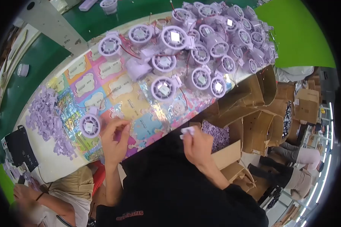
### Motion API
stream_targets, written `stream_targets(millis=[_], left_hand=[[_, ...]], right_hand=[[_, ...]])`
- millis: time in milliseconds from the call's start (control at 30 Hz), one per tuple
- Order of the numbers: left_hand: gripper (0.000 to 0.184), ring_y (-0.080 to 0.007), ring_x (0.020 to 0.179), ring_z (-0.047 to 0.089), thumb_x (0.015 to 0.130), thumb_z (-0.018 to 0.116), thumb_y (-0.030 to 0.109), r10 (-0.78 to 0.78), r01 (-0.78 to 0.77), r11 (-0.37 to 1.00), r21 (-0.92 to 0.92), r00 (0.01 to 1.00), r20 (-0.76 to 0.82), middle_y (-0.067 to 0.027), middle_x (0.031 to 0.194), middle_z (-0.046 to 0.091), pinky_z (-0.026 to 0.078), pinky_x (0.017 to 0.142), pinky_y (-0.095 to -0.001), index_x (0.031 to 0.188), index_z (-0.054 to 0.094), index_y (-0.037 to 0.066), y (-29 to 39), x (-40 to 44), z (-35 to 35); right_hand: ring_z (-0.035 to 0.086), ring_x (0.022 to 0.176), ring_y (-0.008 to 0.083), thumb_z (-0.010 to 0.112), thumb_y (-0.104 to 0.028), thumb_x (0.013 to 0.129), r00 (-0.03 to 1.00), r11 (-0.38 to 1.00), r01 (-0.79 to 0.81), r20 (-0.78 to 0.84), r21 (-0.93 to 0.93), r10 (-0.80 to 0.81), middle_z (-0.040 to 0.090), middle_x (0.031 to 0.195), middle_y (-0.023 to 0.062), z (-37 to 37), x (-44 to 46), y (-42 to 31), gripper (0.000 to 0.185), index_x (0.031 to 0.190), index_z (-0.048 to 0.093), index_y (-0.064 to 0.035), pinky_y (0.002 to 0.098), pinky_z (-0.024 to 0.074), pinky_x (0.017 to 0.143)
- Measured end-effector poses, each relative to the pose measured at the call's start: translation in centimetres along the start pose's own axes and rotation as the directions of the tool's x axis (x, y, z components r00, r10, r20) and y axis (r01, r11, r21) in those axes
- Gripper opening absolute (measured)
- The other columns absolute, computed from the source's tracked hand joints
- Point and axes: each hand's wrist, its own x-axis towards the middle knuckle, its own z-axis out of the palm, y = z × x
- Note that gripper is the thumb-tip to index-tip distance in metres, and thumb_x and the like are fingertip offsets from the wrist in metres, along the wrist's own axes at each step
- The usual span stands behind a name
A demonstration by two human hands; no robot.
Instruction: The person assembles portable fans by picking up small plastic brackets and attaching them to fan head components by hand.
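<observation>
My left hand (115, 142) is over the colourful sheet at the table's near edge, its fingers curved and the thumb apart, with nothing visible between them. Just left of it a lilac round fan housing (90, 126) lies on the sheet, its spoked face up. My right hand (199, 148) is raised in front of the table edge, fingers closed on a small pale lilac plastic piece (187, 131). Most of that piece's shape is hidden by the fingers. Farther back, several like lilac fan housings (163, 88) with thin red wires crowd the table.
A heap of small lilac plastic parts (45, 109) covers the table's left end, beside a black device (21, 148). Open cardboard boxes (254, 126) stand at right, one with lilac pieces (216, 134). A co-worker (70, 189) sits at lower left; other people (297, 170) stand far right.
</observation>
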Motion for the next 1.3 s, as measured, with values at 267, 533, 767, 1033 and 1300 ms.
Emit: stream_targets(millis=[267,533,767,1033,1300], left_hand=[[0.013,-0.0123,0.077,0.059,0.087,0.068,-0.004,0.007,-0.008,1.0,0.016,1.0,0.026,-0.0061,0.091,0.064,0.047,0.071,-0.0252,0.1,0.067,0.0,0.4,0.4,-0.1],[0.035,-0.0179,0.081,0.064,0.081,0.073,-0.004,0.214,-0.134,0.948,-0.287,0.939,0.268,-0.01,0.101,0.068,0.05,0.07,-0.0281,0.115,0.07,0.001,7.7,0.4,1.4],[0.03,-0.0198,0.079,0.065,0.078,0.077,-0.004,0.371,-0.298,0.903,-0.309,0.904,0.212,-0.0128,0.095,0.07,0.05,0.069,-0.03,0.108,0.074,-0.004,9.8,0.1,0.9],[0.028,-0.0188,0.081,0.063,0.078,0.071,-0.008,0.243,-0.175,0.897,-0.406,0.962,0.123,-0.0142,0.094,0.069,0.048,0.072,-0.0297,0.106,0.072,-0.008,11.4,-0.6,0.5],[0.029,-0.0181,0.086,0.061,0.08,0.066,-0.011,0.162,-0.088,0.836,-0.542,0.983,0.091,-0.0137,0.094,0.068,0.047,0.076,-0.0295,0.109,0.071,-0.009,10.9,-0.9,1.0]], right_hand=[[0.059,0.047,0.035,0.064,-0.015,0.093,0.979,0.991,-0.134,0.156,-0.017,0.135,0.058,0.054,0.0151,2.2,0.0,1.6,0.015,0.085,0.063,-0.0024,0.0407,0.0435,0.045],[0.05,0.04,0.0192,0.071,-0.013,0.084,0.955,0.887,-0.249,0.251,0.388,0.158,0.05,0.048,0.0104,-3.0,3.5,-6.5,0.029,0.064,0.056,0.0017,0.0328,0.0379,0.042],[0.051,0.04,0.0225,0.074,-0.012,0.077,0.979,0.926,0.071,0.154,0.371,-0.136,0.049,0.048,0.0072,-4.3,5.2,-9.0,0.024,0.062,0.057,-0.0027,0.0347,0.0388,0.041],[0.051,0.048,0.0199,0.079,-0.014,0.068,0.929,0.918,0.366,0.003,0.155,-0.37,0.049,0.056,0.0029,-4.3,5.6,-9.6,0.023,0.067,0.057,-0.0059,0.0327,0.0406,0.044],[0.055,0.055,0.0212,0.08,-0.011,0.069,0.898,0.891,0.436,-0.002,0.124,-0.439,0.054,0.066,0.0053,-3.9,6.1,-9.3,0.022,0.081,0.063,-0.0034,0.034,0.0438,0.048]])
